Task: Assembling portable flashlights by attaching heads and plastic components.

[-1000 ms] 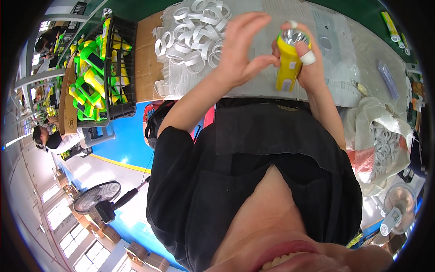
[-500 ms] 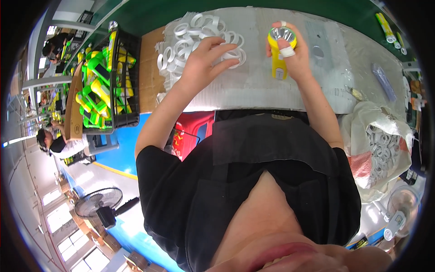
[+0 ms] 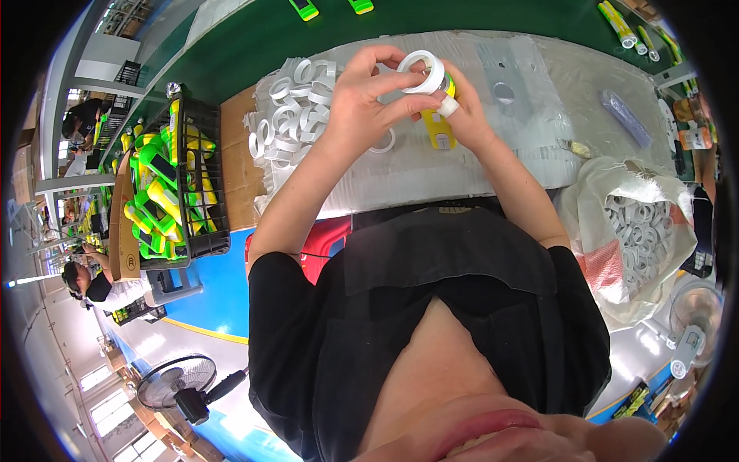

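Observation:
A white plastic ring (image 3: pixel 436 76) is gripped between the fingers of my left hand (image 3: pixel 363 98). It sits over the head end of a yellow and green flashlight (image 3: pixel 439 132), and hides most of that end. Whether the ring is seated on the head or only held against it, I cannot tell. My right hand (image 3: pixel 466 115) is wrapped round the flashlight body, with white tape on its thumb. Left of my hands, a heap of loose white rings (image 3: pixel 296 108) covers part of the worktop, and a single ring (image 3: pixel 382 142) lies under my left wrist.
At the left stands a black crate (image 3: pixel 206 245) full of yellow-green flashlights (image 3: pixel 159 192). To the right, a white sack (image 3: pixel 589 215) gapes over many more rings (image 3: pixel 639 235). A clear plastic tube (image 3: pixel 625 118) lies on the right of the worktop (image 3: pixel 531 146). Several flashlights (image 3: pixel 616 25) rest at the far right.
My left hand has come from the ring heap to the flashlight, now with a ring in it. The flashlight's reflector, visible before, is now covered. The view has shifted slightly.

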The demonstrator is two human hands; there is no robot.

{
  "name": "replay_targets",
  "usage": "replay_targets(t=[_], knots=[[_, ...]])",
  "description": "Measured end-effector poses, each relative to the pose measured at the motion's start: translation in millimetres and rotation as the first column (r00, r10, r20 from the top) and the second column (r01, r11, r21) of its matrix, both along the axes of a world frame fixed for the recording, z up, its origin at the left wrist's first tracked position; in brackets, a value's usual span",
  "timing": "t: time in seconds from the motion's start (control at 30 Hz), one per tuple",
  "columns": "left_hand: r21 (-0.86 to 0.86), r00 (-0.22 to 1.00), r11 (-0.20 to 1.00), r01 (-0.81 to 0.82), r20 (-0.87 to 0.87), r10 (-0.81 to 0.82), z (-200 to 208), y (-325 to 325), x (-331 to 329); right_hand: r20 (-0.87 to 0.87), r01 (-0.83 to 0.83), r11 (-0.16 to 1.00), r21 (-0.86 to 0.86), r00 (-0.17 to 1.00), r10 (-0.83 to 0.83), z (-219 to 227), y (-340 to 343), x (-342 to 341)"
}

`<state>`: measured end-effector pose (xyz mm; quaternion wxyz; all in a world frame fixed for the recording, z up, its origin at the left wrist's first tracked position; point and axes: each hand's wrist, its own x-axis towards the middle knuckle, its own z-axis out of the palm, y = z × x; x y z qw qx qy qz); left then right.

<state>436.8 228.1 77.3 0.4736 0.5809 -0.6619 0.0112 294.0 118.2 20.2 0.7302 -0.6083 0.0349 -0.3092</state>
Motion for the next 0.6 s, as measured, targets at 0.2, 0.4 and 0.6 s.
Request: replay_targets(t=[0.2,0.4,0.6], knots=[[0.015,0.998,0.998,0.054,0.041,-0.054,6.2,-1.9,0.0,0.125,0.222,0.91,-0.35,0.974,-0.189,11.9,-12.5,-2.5],[0.064,0.984,0.989,0.133,0.11,-0.139,9.6,-14.2,-10.8,-0.165,-0.008,0.527,-0.85,0.954,-0.252,83.5,-56.7,-47.0],[0.192,0.98,0.964,0.185,-0.11,-0.167,-0.4,-21.9,-28.2,-0.524,-0.456,0.361,-0.813,0.844,-0.114,146.9,-58.1,-35.1]])
